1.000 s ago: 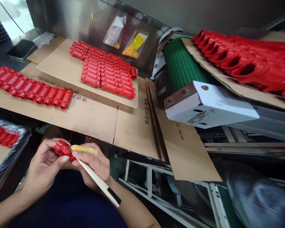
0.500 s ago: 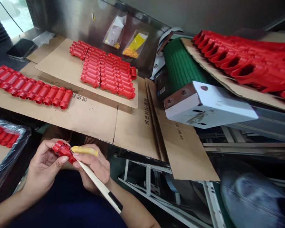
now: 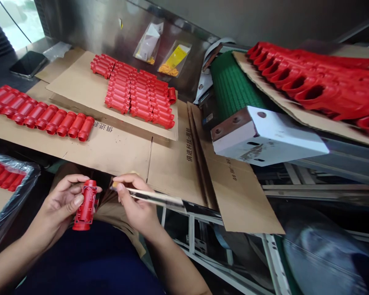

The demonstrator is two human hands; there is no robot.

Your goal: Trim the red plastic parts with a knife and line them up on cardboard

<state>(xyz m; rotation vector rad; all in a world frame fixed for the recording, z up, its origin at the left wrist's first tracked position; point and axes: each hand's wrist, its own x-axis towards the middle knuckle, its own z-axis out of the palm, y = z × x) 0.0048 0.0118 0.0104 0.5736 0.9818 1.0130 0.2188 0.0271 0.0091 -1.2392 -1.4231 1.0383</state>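
Observation:
My left hand (image 3: 60,205) holds a red plastic cylinder (image 3: 85,207) nearly upright between thumb and fingers. Its facing side carries raised patterns with dark outlines. To the right of it, apart from the cylinder, my right hand (image 3: 138,205) pinches a slim cream-handled tool (image 3: 156,196). The handle points right and is smeared by motion; the tool's small tip lies near my thumb and its kind cannot be made out. Something yellow covers a fingertip of that hand, mostly hidden now.
Red cylinders (image 3: 64,123) lie in a row on cardboard (image 3: 123,151), with more red pieces (image 3: 141,94) behind. At right, red hollow parts (image 3: 313,90) rest on cardboard over a green conveyor belt (image 3: 233,82). A phone (image 3: 28,64) lies far left; a plastic-lined box (image 3: 30,176) stands near left.
My right hand has moved right with the tool, away from the cylinder. My left hand has turned the cylinder from tilted to nearly upright, patterned side showing.

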